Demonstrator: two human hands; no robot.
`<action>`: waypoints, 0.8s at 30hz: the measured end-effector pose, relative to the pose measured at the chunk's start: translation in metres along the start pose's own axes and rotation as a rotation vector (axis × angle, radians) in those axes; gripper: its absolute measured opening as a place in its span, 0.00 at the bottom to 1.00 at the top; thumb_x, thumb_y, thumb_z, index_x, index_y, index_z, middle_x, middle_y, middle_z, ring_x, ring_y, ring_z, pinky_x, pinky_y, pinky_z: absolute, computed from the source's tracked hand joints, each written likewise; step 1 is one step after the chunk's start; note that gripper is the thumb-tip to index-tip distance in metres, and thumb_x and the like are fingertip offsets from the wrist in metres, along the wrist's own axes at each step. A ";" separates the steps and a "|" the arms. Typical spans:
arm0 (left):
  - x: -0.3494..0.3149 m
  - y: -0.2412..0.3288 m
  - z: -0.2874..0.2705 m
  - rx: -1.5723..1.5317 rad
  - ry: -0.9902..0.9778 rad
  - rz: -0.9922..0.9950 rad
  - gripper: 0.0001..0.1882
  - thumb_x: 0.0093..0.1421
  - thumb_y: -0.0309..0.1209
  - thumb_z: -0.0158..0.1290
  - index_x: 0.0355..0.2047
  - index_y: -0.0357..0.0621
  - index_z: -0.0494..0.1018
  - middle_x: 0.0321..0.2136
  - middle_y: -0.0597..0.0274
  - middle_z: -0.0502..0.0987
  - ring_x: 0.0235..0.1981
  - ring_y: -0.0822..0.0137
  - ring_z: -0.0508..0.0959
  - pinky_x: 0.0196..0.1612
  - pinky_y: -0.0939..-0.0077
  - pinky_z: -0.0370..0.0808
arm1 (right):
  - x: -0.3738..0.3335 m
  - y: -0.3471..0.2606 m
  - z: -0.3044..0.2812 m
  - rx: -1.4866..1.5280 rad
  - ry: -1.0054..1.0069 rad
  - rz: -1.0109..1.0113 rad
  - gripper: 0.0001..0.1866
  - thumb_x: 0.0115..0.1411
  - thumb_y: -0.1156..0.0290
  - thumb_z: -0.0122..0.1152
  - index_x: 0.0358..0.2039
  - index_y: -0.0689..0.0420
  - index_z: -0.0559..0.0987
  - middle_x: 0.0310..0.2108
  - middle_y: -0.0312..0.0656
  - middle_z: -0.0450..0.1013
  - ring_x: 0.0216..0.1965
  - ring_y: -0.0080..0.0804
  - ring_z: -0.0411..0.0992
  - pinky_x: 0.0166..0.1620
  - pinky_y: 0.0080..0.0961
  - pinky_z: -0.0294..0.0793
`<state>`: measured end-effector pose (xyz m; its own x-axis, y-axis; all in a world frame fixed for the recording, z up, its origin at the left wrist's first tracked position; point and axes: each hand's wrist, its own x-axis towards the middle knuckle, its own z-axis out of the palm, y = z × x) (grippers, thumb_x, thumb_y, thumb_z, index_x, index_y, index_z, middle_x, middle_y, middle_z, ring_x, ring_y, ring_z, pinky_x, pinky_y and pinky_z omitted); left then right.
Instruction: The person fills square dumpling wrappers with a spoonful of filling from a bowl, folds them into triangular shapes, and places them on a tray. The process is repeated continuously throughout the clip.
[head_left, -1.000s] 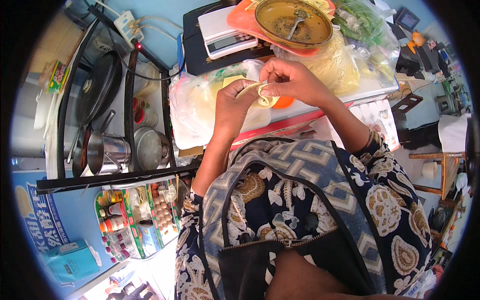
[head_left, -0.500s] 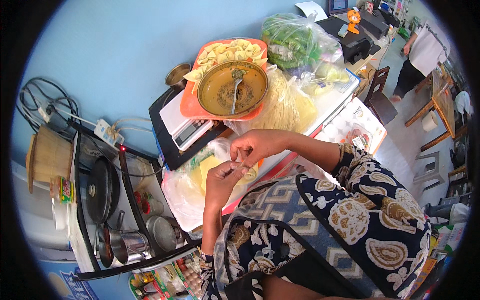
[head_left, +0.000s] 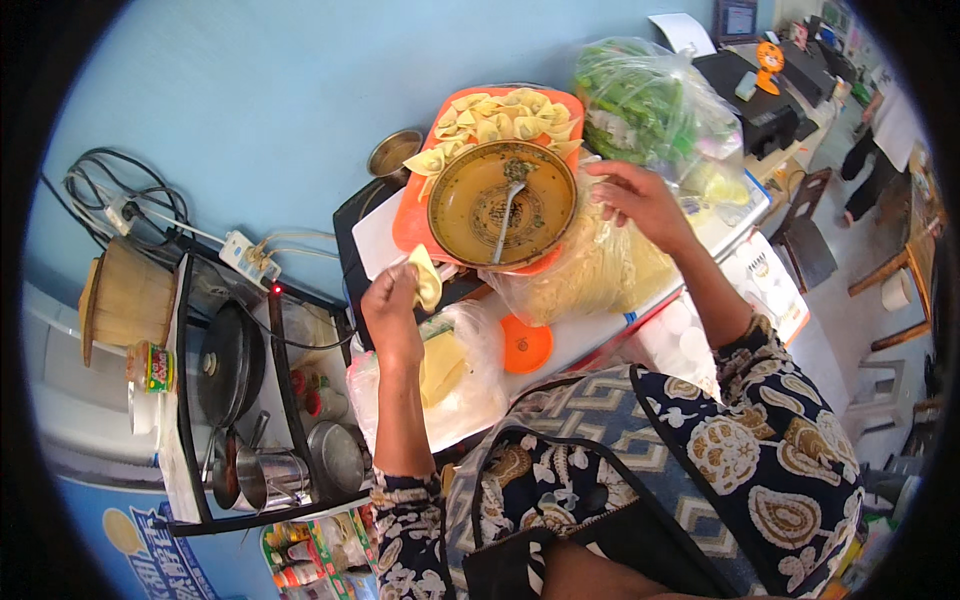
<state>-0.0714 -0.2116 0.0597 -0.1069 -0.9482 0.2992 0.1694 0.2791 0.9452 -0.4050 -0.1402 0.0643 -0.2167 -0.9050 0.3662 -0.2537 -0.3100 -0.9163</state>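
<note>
My left hand (head_left: 390,312) pinches a folded yellow wonton (head_left: 427,280) beside the lower left edge of an orange tray (head_left: 408,222). More folded wontons (head_left: 510,118) lie heaped on the far part of that tray. A brownish bowl (head_left: 450,222) rests on the tray's near part, with a metal spoon (head_left: 509,215) and a little dark green filling inside. Right of the bowl, my right hand (head_left: 640,205) hovers with fingers apart and slightly bent, holding nothing. Square yellow wrappers (head_left: 442,370) sit in a clear plastic bag near my left forearm.
A bag of noodles (head_left: 570,285) and a bag of green vegetables (head_left: 650,105) stand to the right. An orange round lid (head_left: 526,345) lies near the wrappers. A small metal bowl (head_left: 394,155) is by the wall. A rack with pans (head_left: 228,360) stands left. Another person (head_left: 890,130) is far right.
My hands, together over the wrappers before, have parted. The left moved up and left with the folded wonton; the right moved up beside the bowl. The orange lid now shows. My view shifted.
</note>
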 end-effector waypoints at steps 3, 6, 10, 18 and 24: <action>0.039 -0.007 -0.002 -0.067 0.025 0.070 0.09 0.64 0.29 0.50 0.31 0.36 0.75 0.23 0.66 0.75 0.21 0.77 0.70 0.25 0.81 0.68 | -0.014 0.019 -0.010 0.002 -0.047 0.031 0.16 0.63 0.69 0.56 0.50 0.59 0.75 0.29 0.34 0.74 0.26 0.18 0.72 0.27 0.16 0.69; 0.092 -0.010 -0.023 -0.173 0.043 0.003 0.10 0.64 0.32 0.52 0.36 0.36 0.75 0.27 0.62 0.77 0.22 0.73 0.75 0.25 0.78 0.74 | -0.022 0.026 0.000 -0.001 -0.116 0.066 0.15 0.62 0.67 0.57 0.48 0.59 0.76 0.27 0.33 0.74 0.26 0.18 0.72 0.27 0.15 0.69; 0.132 -0.026 -0.028 -0.023 0.119 -0.001 0.11 0.64 0.34 0.52 0.41 0.39 0.75 0.28 0.63 0.76 0.22 0.73 0.74 0.21 0.78 0.71 | -0.033 0.045 0.000 0.073 -0.099 0.015 0.13 0.63 0.70 0.55 0.46 0.60 0.77 0.26 0.32 0.73 0.26 0.17 0.71 0.27 0.15 0.68; 0.182 -0.047 -0.022 0.505 0.069 0.029 0.05 0.53 0.25 0.50 0.28 0.37 0.74 0.20 0.58 0.77 0.18 0.69 0.78 0.18 0.76 0.73 | -0.031 0.052 0.001 0.089 -0.092 0.087 0.12 0.64 0.70 0.55 0.46 0.59 0.78 0.27 0.31 0.73 0.26 0.17 0.70 0.28 0.14 0.67; 0.215 -0.057 -0.018 0.611 0.180 0.066 0.04 0.48 0.22 0.50 0.22 0.36 0.75 0.18 0.55 0.77 0.17 0.64 0.78 0.20 0.71 0.72 | -0.020 0.047 0.009 0.091 -0.100 0.101 0.12 0.64 0.69 0.56 0.46 0.60 0.78 0.27 0.31 0.73 0.26 0.16 0.70 0.28 0.14 0.67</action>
<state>-0.0860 -0.4339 0.0674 0.0600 -0.9218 0.3829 -0.4243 0.3237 0.8457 -0.4042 -0.1393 0.0122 -0.1402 -0.9560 0.2577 -0.1476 -0.2372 -0.9602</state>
